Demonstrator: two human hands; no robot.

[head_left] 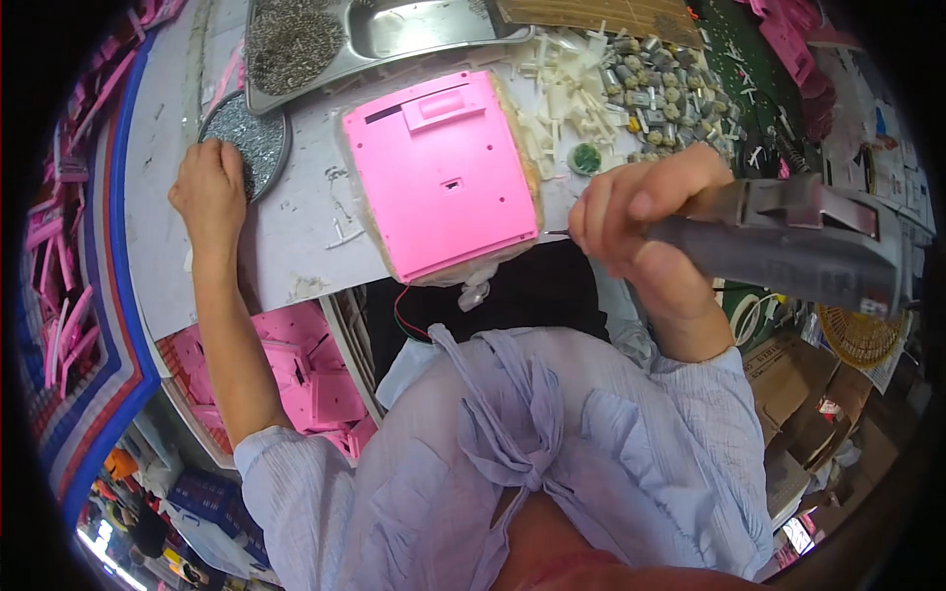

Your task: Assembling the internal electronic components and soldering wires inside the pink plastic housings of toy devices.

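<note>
My left hand is closed over the near rim of a round dark dish of small silvery screws; whether its fingertips pinch anything is hidden. My right hand grips a grey electric screwdriver, held sideways. Its thin bit points left, close to the lower right corner of a pink plastic housing. That housing lies between my hands on a padded, plastic-wrapped support, with a raised block near its top, a small slot in the middle and several screw holes.
A metal tray at the back has a heap of tiny metal parts in its left section. White plastic pieces, small motors and a green round lid lie to the right. Below the table's left edge, a crate holds pink parts.
</note>
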